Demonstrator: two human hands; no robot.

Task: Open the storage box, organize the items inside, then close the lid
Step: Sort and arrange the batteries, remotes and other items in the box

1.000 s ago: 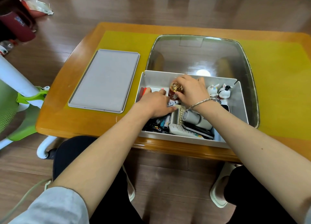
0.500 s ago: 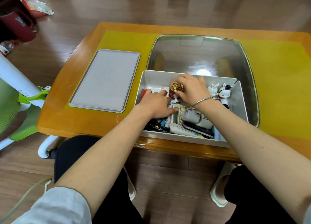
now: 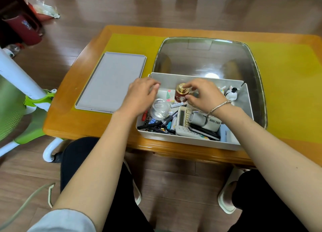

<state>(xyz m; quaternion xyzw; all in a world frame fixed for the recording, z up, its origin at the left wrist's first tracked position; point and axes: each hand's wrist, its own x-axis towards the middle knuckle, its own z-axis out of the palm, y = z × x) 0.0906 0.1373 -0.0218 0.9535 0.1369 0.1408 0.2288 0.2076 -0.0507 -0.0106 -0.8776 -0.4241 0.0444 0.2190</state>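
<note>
The white storage box (image 3: 189,139) stands open at the table's near edge, and its grey lid (image 3: 111,85) lies flat to the left. Inside are a red bottle with a gold cap (image 3: 180,94), a clear round dome (image 3: 159,109), a calculator (image 3: 183,116), a mini fan (image 3: 208,122), a remote (image 3: 190,132), pens (image 3: 155,125), a note pad (image 3: 167,94) and rabbit figurines (image 3: 231,92). My right hand (image 3: 203,94) holds the red bottle between fingertips and thumb. My left hand (image 3: 141,95) hovers over the box's left rim with its fingers loosely curled, holding nothing.
A large metal tray (image 3: 205,45) lies under and behind the box on the yellow mat (image 3: 287,85) of the wooden table (image 3: 83,127). A green and white chair (image 3: 20,101) stands at the left. My knees and slippers are below the table edge.
My left hand has lifted off the pens and moved up and left to the box rim, uncovering the clear dome. My right hand stays on the red bottle.
</note>
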